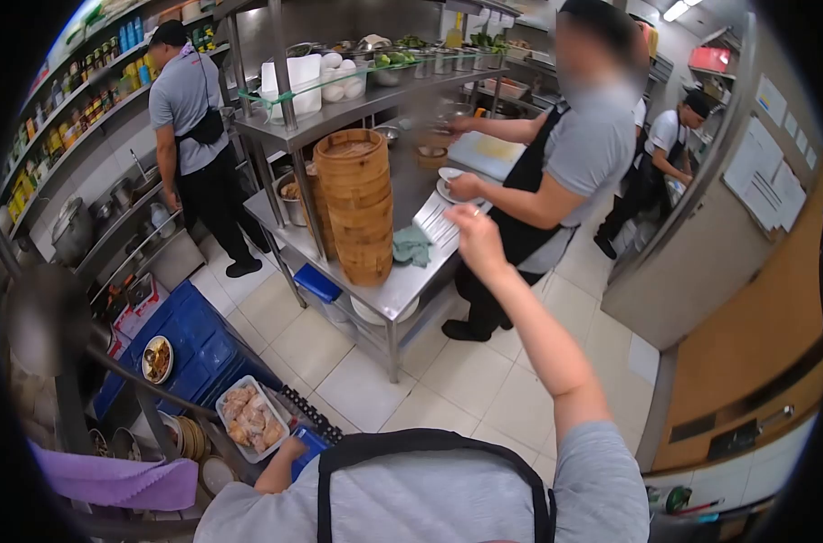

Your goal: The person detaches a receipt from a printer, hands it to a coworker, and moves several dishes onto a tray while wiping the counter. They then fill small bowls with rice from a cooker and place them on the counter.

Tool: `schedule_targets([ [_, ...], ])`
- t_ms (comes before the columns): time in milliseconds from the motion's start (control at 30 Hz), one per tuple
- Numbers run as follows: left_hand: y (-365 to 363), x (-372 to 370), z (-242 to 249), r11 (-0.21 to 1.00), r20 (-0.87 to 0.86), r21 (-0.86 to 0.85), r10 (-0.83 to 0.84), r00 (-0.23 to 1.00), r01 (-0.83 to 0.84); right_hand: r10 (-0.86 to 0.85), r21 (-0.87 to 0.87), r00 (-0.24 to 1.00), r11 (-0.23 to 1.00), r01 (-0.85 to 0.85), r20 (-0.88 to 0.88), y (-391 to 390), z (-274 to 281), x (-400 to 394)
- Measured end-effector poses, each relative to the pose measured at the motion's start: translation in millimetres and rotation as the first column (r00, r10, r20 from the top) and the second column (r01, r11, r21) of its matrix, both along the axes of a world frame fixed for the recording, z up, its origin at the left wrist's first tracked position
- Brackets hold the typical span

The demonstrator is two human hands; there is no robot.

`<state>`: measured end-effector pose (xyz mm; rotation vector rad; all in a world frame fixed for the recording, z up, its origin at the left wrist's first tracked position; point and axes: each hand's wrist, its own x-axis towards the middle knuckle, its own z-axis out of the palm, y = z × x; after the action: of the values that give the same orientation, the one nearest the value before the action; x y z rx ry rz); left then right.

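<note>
My right hand, a ring on one finger, is raised at the end of my outstretched arm. Its fingers are closed at the edge of a pale flat piece with dark parallel stripes; I cannot tell whether this is a slip or a slotted tool. Behind that piece is the steel table with a green cloth and a tall stack of bamboo steamers. Low down, my left hand lies between a blue container and a tray of raw chicken pieces. Its fingers are mostly hidden.
A co-worker stands across the table, holding small white dishes. Another person is by the shelves at left; others work farther back right. A blue chest bears a bowl of food. A purple cloth hangs nearby.
</note>
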<state>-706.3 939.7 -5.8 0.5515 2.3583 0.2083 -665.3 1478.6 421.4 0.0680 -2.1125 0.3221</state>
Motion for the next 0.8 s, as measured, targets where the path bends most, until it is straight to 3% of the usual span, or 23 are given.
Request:
schedule_targets([
  [33, 22.7, -17.3, 6.3, 0.998, -0.014, 0.042, 0.04, 0.999, -0.04, 0.006, 0.062, 0.998, 0.998, -0.001, -0.069, 32.1, 13.2, -22.5],
  [100, 62.0, -44.9, 15.0, 0.991, -0.034, 0.089, 0.108, 0.994, -0.105, 0.197, -0.28, 0.977, 0.937, -0.211, -0.077, 120.7, 19.8, -93.1],
  [167, 104.8, -75.4, 18.3, 0.885, -0.146, 0.367, 0.36, 0.921, -0.288, 0.138, -0.226, 0.979, 0.959, -0.17, -0.15, 172.2, 76.1, -127.5],
  [200, 125.2, -80.0, 35.2, 0.8, -0.052, 0.422, 0.49, 0.87, -0.425, 0.189, -0.338, 0.966, 0.91, -0.24, -0.177, 210.0, 96.7, -156.5],
  [233, 136.9, -83.1, 41.1, 0.708, 0.037, 0.486, 0.569, 0.821, -0.513, 0.239, -0.448, 0.95, 0.84, -0.306, -0.202, 246.3, 113.8, -185.1],
  [300, 151.0, -76.8, 45.7, 0.69, -0.09, 0.47, 0.657, 0.748, -0.55, 0.242, -0.64, 0.866, 0.592, -0.49, -0.438, 298.1, 148.4, -240.2],
  [367, 146.3, -49.9, 23.3, 0.577, -0.096, 0.443, 0.791, 0.604, -0.686, 0.26, -0.783, 0.837, 0.299, -0.545, -0.483, 369.2, 173.1, -305.3],
  [433, 159.5, -1.5, 43.3, 0.578, -0.107, 0.248, 0.814, 0.571, -0.778, 0.281, -0.774, 0.772, 0.13, -0.62, -0.571, 411.7, 196.0, -355.3],
  [500, 156.2, 61.3, 15.3, 0.467, -0.12, 0.134, 0.883, 0.454, -0.874, 0.309, -0.776, 0.76, 0.099, -0.623, -0.571, 444.6, 215.3, -404.6],
  [533, 151.6, 95.8, -6.7, 0.467, -0.188, 0.073, 0.874, 0.447, -0.881, 0.302, -0.777, 0.76, 0.088, -0.624, -0.576, 451.9, 224.9, -425.6],
  [700, 193.9, 253.0, 4.5, 0.198, -0.098, -0.258, 0.969, 0.229, -0.946, 0.372, -0.801, 0.762, 0.072, -0.594, -0.531, 472.1, 279.8, -503.4],
  [767, 220.4, 291.5, 8.7, 0.135, -0.08, -0.302, 0.983, 0.166, -0.944, 0.374, -0.745, 0.724, 0.119, -0.657, -0.579, 503.0, 307.7, -552.8],
  [800, 233.2, 307.5, 6.0, 0.115, -0.069, -0.314, 0.987, 0.144, -0.942, 0.449, -0.747, 0.746, 0.224, -0.627, -0.492, 495.9, 298.7, -553.2],
])
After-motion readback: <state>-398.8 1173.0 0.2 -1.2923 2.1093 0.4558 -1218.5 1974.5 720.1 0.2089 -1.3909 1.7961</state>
